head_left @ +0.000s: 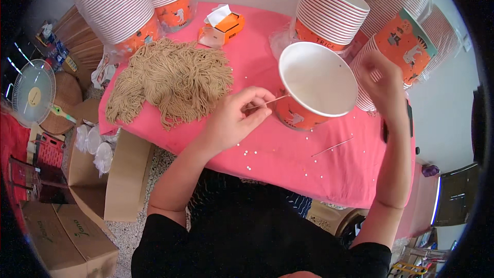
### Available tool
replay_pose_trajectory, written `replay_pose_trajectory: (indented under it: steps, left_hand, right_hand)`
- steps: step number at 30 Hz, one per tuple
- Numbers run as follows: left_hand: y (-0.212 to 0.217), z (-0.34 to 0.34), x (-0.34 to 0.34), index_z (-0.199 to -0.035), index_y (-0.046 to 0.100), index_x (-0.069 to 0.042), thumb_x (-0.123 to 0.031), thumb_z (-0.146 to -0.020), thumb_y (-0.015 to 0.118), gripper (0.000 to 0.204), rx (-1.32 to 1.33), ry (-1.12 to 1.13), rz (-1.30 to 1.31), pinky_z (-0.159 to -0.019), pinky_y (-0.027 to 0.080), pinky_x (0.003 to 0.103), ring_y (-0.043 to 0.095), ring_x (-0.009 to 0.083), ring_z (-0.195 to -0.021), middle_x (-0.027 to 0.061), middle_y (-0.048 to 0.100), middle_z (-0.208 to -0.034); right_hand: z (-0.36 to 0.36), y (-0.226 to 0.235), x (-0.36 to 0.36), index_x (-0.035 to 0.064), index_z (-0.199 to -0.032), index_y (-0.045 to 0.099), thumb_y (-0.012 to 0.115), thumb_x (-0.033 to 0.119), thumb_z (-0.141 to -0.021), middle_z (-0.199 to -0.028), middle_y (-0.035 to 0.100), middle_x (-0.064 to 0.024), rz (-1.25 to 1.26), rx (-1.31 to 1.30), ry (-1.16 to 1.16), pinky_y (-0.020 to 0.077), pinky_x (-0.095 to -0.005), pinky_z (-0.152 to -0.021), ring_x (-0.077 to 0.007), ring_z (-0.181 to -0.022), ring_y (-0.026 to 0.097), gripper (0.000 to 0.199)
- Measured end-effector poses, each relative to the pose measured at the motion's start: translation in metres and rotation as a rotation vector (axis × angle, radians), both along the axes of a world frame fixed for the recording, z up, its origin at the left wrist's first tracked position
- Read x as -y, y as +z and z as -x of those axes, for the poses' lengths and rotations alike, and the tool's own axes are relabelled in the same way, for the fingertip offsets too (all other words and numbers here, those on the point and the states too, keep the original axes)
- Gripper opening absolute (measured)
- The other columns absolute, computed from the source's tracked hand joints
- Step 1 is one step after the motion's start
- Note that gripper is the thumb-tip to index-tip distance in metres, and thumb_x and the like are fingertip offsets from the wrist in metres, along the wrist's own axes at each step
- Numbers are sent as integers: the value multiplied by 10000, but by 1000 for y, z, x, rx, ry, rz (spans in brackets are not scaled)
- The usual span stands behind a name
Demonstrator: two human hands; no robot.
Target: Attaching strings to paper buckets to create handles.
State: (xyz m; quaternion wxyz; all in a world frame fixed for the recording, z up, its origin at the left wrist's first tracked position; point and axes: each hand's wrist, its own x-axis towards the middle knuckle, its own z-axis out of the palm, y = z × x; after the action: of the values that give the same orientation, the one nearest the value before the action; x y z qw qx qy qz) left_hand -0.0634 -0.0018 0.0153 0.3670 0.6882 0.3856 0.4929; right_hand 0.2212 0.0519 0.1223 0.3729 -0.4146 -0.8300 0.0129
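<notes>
A white paper bucket (319, 80) with an orange printed outside stands tilted on the table, its open mouth toward me. My left hand (244, 113) pinches a thin tan cord (272, 101) that runs to the left side of the bucket's rim. On the opposite side of its inner wall is a small dark hole. My right hand (382, 74) is raised to the right of the bucket, in front of stacked buckets. Its fingers are curled together, and whatever they hold is hidden. A heap of tan cords (172, 80) lies left of the bucket.
A pink cloth (278, 170) covers the table, with small white dots and a thin stick (332, 147) on it. Bucket stacks (332, 10) line the back and right. An orange tissue box (224, 28) stands behind the cords. An open carton (123, 175) is at the lower left.
</notes>
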Motion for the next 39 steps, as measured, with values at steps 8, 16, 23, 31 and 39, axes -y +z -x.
replay_pose_trajectory:
  steps: [8,16,23,31,39]
  left_hand:
    - [31,24,-11,-1076,621,-26,-29,-865,584,214,-174,-34,27,-662,482,220,607,74,-790,45,652,-864]
    - [76,-28,11,-1197,576,-63,-130,-853,626,354,-278,-207,-35,-553,415,233,490,73,-589,5,527,-702]
    - [56,-31,-4,-990,626,-61,-301,-749,725,355,-628,-146,-318,-690,508,402,636,314,-803,131,634,-855]
    - [76,-1,-47,-1097,585,-37,-83,-767,617,335,-582,20,-149,-628,465,342,592,209,-689,90,578,-773]
    - [53,17,-11,-1296,496,-35,0,-860,558,441,-94,-343,170,-543,402,199,485,26,-608,-37,508,-703]
  right_hand:
    - [-70,15,19,3,-963,563,544,20,-875,-795,582,-21,-134,-278,-202,461,-226,-652,-80,-734,560,92]
    - [4,25,52,28,-884,452,399,40,-913,-691,588,-114,488,-640,356,472,-262,-450,-171,-515,580,61]
    - [3,46,50,28,-963,435,324,43,-909,-692,574,-139,289,-913,441,525,-313,-579,-210,-527,563,125]
    - [-66,16,57,30,-961,437,367,67,-918,-697,537,-128,234,-1106,402,481,-311,-578,-189,-521,506,90]
    - [-115,-25,75,32,-922,439,399,102,-933,-682,544,-108,176,-1006,-51,464,-272,-541,-168,-517,512,82]
